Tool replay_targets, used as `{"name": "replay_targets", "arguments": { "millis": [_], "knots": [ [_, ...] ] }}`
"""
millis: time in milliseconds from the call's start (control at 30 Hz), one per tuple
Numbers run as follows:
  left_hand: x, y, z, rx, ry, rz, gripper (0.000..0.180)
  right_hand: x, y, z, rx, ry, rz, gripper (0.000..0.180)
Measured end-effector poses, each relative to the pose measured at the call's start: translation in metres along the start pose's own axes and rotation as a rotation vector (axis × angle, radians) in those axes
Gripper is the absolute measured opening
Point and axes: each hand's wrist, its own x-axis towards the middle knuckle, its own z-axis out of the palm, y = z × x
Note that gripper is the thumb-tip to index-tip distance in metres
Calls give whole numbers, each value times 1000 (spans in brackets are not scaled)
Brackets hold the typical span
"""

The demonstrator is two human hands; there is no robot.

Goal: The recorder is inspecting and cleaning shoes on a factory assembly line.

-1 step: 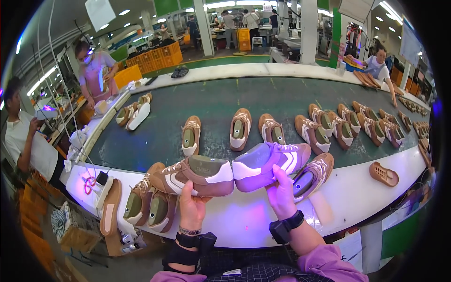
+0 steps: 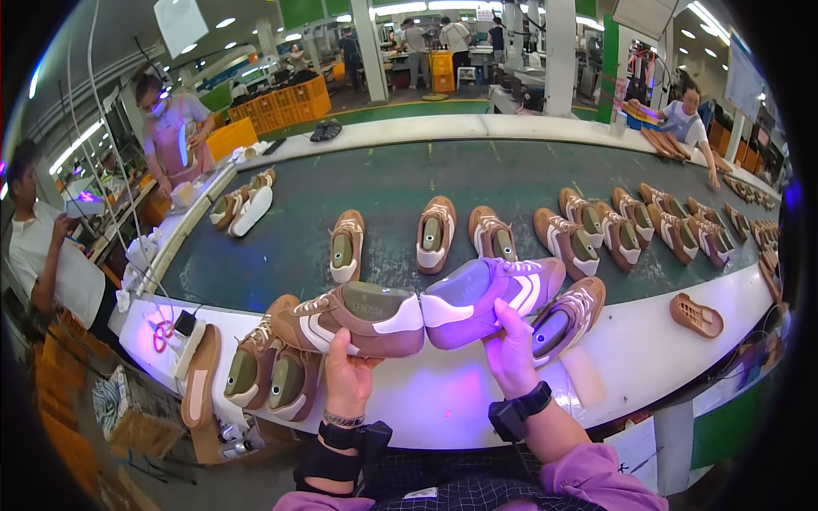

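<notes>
1. Your left hand [image 2: 348, 375] is closed under a brown sneaker [image 2: 351, 317], gripping it from below by the sole, with its toe pointing left and its white heel toward the middle.
2. Your right hand [image 2: 509, 353] is wrapped around a second sneaker [image 2: 492, 292], thumb up along its side; that shoe points right and glows violet under the lamp light.
3. You hold the two shoes heel to heel, their white heels just about touching, above the near white edge of the workbench [image 2: 648, 349].
4. Just beside your right hand, one more brown shoe [image 2: 567, 317] lies tilted on the white edge, its opening facing you.
5. Below and left of your left hand, a pair of brown shoes [image 2: 271, 375] with green lasts inside sits at the bench's corner, and a loose tan insole [image 2: 200, 375] lies beside them.
6. Pink-handled scissors [image 2: 159, 334] lie farther left on the same white surface.
7. To the right, well apart from your hands, a single tan outsole [image 2: 696, 314] rests tread up.
8. Beyond the shoes you hold, the dark green conveyor belt [image 2: 392, 183] carries more brown shoes, three in a loose row [image 2: 430, 234] near the middle and a denser row toward the right.
9. Across the belt, a person in pink [image 2: 175, 128] stands on the left and another person [image 2: 686, 123] leans over the far right side.
</notes>
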Motion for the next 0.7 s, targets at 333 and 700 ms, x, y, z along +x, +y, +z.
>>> {"name": "replay_targets", "arguments": {
  "millis": [333, 700],
  "knots": [
    [-9, 4, 6, 17, 37, -6, 53, -1, -5, -6, -84, -30, -33, 36],
    [-46, 46, -26, 511, 3, -311, 38, -29, -12, -21, 210, -188, 641, 65]
  ]
}}
